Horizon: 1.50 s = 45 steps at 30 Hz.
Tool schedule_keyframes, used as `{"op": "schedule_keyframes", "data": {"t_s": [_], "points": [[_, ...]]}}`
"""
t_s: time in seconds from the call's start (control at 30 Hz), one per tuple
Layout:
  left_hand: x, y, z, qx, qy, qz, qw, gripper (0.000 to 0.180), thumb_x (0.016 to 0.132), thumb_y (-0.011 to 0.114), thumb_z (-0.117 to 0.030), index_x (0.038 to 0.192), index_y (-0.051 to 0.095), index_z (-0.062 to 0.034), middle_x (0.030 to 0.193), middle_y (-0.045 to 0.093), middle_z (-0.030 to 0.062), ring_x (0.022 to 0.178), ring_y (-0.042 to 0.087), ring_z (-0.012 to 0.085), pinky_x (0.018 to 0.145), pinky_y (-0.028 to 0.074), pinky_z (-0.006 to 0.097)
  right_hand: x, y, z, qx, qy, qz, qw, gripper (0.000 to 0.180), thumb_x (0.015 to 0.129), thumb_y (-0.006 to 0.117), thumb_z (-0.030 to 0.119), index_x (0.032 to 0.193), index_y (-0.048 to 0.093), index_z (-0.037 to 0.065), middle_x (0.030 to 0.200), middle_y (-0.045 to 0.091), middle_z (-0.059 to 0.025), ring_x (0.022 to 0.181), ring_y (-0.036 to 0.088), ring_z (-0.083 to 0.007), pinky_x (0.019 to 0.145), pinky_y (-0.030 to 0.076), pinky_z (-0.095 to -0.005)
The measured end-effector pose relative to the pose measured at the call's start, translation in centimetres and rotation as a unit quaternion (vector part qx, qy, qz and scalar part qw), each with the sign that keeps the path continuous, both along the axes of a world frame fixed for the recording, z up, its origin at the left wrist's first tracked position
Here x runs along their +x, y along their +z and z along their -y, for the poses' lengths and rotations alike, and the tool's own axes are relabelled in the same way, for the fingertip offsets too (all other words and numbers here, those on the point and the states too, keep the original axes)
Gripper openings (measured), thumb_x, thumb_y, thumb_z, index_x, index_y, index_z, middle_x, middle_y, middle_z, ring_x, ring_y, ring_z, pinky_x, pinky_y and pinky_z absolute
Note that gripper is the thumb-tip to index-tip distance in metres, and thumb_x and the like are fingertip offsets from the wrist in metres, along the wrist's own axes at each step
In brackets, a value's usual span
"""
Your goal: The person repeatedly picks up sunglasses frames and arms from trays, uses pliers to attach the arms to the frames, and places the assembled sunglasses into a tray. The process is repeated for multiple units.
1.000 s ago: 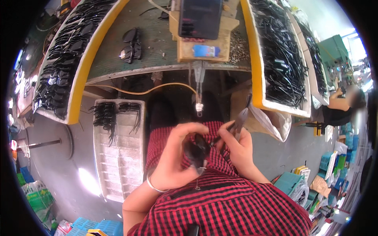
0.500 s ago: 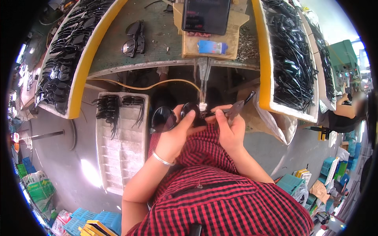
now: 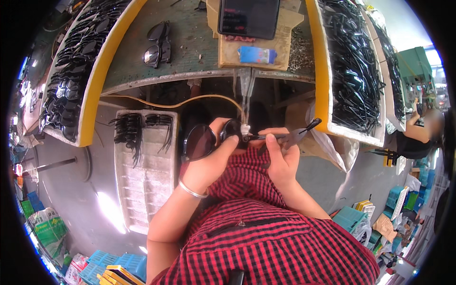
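Observation:
My left hand [image 3: 207, 164] is closed around a sunglasses front with round dark lenses [image 3: 198, 142], its thumb on the frame near the right lens. A slim black temple arm [image 3: 311, 125] extends rightward, pinched in my right hand [image 3: 282, 159] between thumb and fingers; its inner end meets the frame's hinge side. Whether the two are joined, I cannot tell. By that right hand a flat grey piece [image 3: 295, 137] also shows, its kind unclear. Just above the meeting point is the white tip [image 3: 245, 129] of an upright metal fixture [image 3: 244, 88] at the bench edge.
Foam trays of sunglasses [image 3: 71, 90] and black temple arms [image 3: 354, 71] flank the bench [image 3: 190, 57]. On it lie folded sunglasses [image 3: 159, 45], a phone [image 3: 248, 19] and a blue packet [image 3: 257, 55]. A yellow hose [image 3: 180, 104] runs below; a white tray [image 3: 145, 190] is at left.
My right hand has shifted slightly right and down, and the temple arm's outer end has swung lower and farther right. My left hand keeps its hold, with the sunglasses front turned slightly.

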<state>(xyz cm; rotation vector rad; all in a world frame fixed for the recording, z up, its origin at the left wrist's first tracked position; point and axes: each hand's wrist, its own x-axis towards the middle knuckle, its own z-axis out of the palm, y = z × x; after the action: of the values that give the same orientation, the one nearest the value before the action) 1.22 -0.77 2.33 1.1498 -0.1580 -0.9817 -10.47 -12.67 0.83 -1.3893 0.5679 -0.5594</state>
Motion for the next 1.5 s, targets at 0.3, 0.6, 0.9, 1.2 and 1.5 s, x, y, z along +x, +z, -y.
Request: {"op": "schedule_keyframes", "data": {"t_s": [0.3, 0.6, 0.9, 1.2, 1.5], "points": [[0.55, -0.42, -0.47, -0.022, -0.037, -0.003, 0.999, 0.034, 0.088, 0.053, -0.002, 0.121, 0.05, 0.0007, 0.11, 0.055, 0.0108, 0.102, 0.059, 0.0215, 0.085, 0.057, 0.038, -0.12, 0.23, 0.24, 0.033, -0.001, -0.004, 0.999, 0.02, 0.098, 0.053, 0.013, 0.105, 0.06, -0.004, 0.09, 0.069, -0.0117, 0.082, 0.066, -0.0167, 0.076, 0.052, -0.0271], [0.58, -0.56, -0.55, -0.042, -0.032, -0.023, 0.998, 0.035, 0.087, 0.056, -0.002, 0.121, 0.05, 0.0001, 0.109, 0.056, 0.0108, 0.101, 0.06, 0.0215, 0.085, 0.057, 0.04, -0.1, 0.26, 0.31, 0.072, 0.007, 0.004, 0.997, 0.021, 0.098, 0.049, 0.013, 0.103, 0.06, -0.005, 0.089, 0.067, -0.0139, 0.08, 0.064, -0.0199, 0.076, 0.049, -0.0313], [0.76, -0.74, -0.55, -0.043, -0.04, -0.017, 0.998, 0.034, 0.087, 0.055, -0.002, 0.12, 0.051, 0.0003, 0.108, 0.057, 0.0112, 0.099, 0.061, 0.0224, 0.084, 0.057, 0.04, -0.1, 0.33, 0.21, 0.108, 0.004, 0.019, 0.994, 0.022, 0.097, 0.049, 0.012, 0.104, 0.06, -0.006, 0.09, 0.067, -0.0157, 0.081, 0.065, -0.0223, 0.078, 0.05, -0.033], [0.78, -0.79, -0.61, -0.048, -0.041, -0.019, 0.998, 0.036, 0.086, 0.054, 0.0, 0.122, 0.05, 0.0001, 0.109, 0.057, 0.0118, 0.099, 0.062, 0.0234, 0.085, 0.057, 0.041, -0.33, -0.39, 0.51, 0.129, 0.023, 0.039, 0.991, 0.022, 0.098, 0.051, 0.015, 0.106, 0.06, -0.004, 0.092, 0.068, -0.0135, 0.083, 0.066, -0.0206, 0.079, 0.05, -0.0307], [0.96, -0.87, -0.63, -0.049, -0.049, -0.019, 0.997, 0.036, 0.086, 0.054, 0.002, 0.122, 0.05, 0.0, 0.108, 0.058, 0.012, 0.098, 0.062, 0.0239, 0.085, 0.057, 0.041, -0.34, -0.5, 0.64, 0.144, 0.021, 0.04, 0.988, 0.022, 0.098, 0.052, 0.015, 0.106, 0.06, -0.004, 0.092, 0.068, -0.0139, 0.083, 0.066, -0.0211, 0.079, 0.05, -0.0312]]}}
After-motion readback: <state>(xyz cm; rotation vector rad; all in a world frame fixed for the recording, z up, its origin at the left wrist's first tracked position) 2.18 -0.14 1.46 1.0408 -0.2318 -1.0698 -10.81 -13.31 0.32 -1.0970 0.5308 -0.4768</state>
